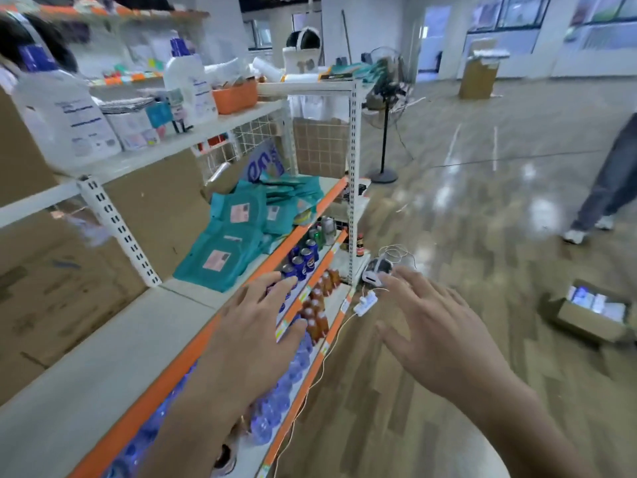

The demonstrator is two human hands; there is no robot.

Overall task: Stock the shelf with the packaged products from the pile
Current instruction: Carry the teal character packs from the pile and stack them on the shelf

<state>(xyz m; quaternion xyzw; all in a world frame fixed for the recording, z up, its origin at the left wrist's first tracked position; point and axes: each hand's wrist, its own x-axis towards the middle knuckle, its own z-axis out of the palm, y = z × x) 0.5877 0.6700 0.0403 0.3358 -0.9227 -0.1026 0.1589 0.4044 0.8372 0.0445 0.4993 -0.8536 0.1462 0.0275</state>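
Observation:
A pile of teal packaged products (238,232) with pink labels lies on the white shelf board (113,360) with an orange front edge. My left hand (256,319) hovers flat over the shelf's front edge, fingers straight, holding nothing, a little short of the nearest teal pack. My right hand (431,326) is spread in the air over the wooden floor to the right of the rack, empty too. The view is blurred by motion.
Lower shelves hold blue cans (305,260), brown bottles (319,305) and blue-capped bottles (275,401). Large white bottles (188,81) and an orange basket (236,98) stand on the upper shelf. A power strip (365,301) with cable, an open cardboard box (589,312), a standing fan (384,108) and another person's legs (606,188) are on the floor side.

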